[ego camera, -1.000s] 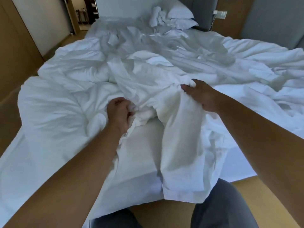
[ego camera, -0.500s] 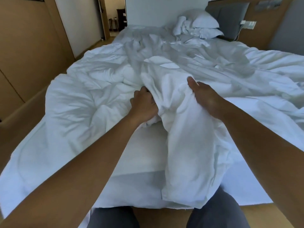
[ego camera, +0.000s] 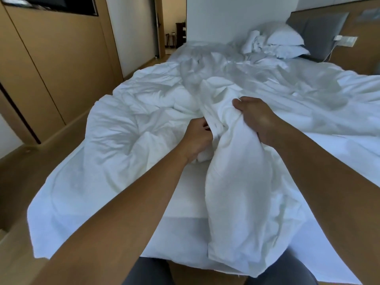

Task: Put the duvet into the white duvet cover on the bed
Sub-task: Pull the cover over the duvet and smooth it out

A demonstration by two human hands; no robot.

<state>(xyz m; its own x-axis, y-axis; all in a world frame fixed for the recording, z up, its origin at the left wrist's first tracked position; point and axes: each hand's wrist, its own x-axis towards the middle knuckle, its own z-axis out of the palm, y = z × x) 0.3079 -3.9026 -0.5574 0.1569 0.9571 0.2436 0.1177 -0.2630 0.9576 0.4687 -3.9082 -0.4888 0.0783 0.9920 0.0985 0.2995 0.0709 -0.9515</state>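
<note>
Wooden wardrobe panels (ego camera: 51, 68) line the left wall. The puffy duvet (ego camera: 123, 128) lies crumpled over the left half of the bed (ego camera: 185, 194), just left of the left hand (ego camera: 197, 138). That hand's fingers curl into a bunch of white folds, probably the duvet cover (ego camera: 236, 182), though white on white makes the layers hard to separate. The cover hangs from both hands down over the bed's foot. The right hand (ego camera: 257, 120) grips its raised upper fold, thumb on top. Pillows (ego camera: 285, 38) are piled far back on the right.
</note>
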